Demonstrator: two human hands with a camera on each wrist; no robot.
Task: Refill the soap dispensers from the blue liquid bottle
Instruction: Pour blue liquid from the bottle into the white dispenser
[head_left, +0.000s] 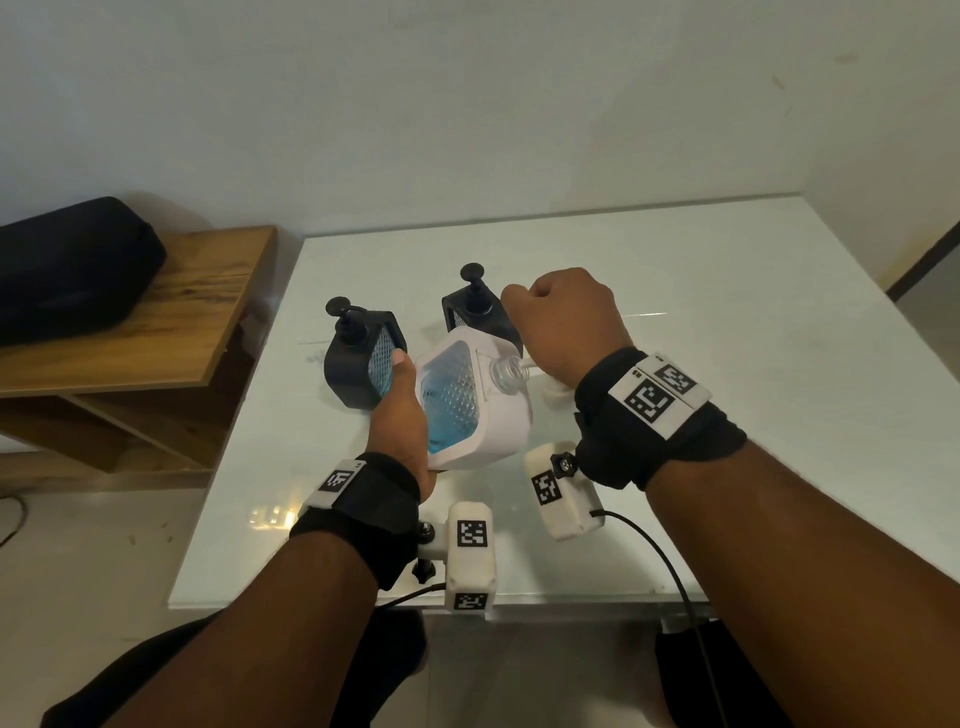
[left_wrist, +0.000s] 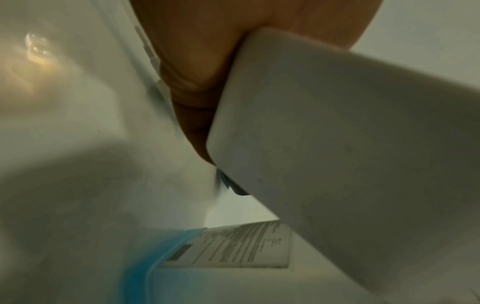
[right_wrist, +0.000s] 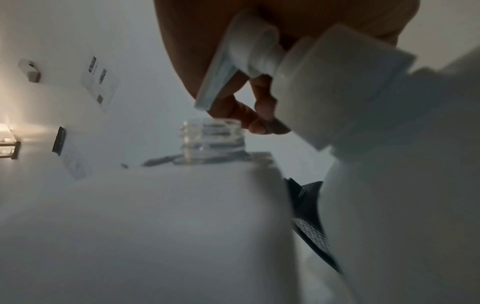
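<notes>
At frame centre my left hand (head_left: 402, 415) clamps the white dispenser (head_left: 475, 410), tilted, its open neck (head_left: 506, 370) pointing right toward my right hand (head_left: 563, 325), which grips the removed pump (right_wrist: 249, 55).

The table (head_left: 727, 364) top is glossy glass that mirrors light. The white dispenser (head_left: 506, 431) looks like matt plastic with a clear, dimpled window and clear threaded neck (head_left: 508, 371). Two black dispensers (head_left: 345, 371) (head_left: 475, 306) look matt plastic. The side shelf (head_left: 197, 306) is grained wood.
</notes>
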